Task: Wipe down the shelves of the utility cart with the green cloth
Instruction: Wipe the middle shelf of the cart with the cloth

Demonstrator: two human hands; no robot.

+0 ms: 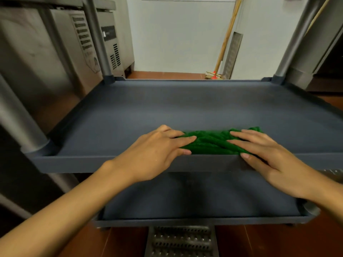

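The green cloth [211, 141] lies bunched on the dark grey middle shelf [185, 108] of the utility cart, just behind the shelf's near rim. My left hand [157, 151] lies flat on the cloth's left end with straight fingers. On the cloth's right end rests my right hand [263, 154], fingers straight, its thumb over the near rim. Below, the cart's lower shelf [194, 197] shows between my forearms.
Grey cart posts [96, 39] [297, 43] rise at the shelf corners. Stainless steel appliances [46, 62] stand to the left. A wooden-handled broom [222, 47] leans on the white wall behind. A metal floor drain grate [181, 242] sits below the cart on the red tiles.
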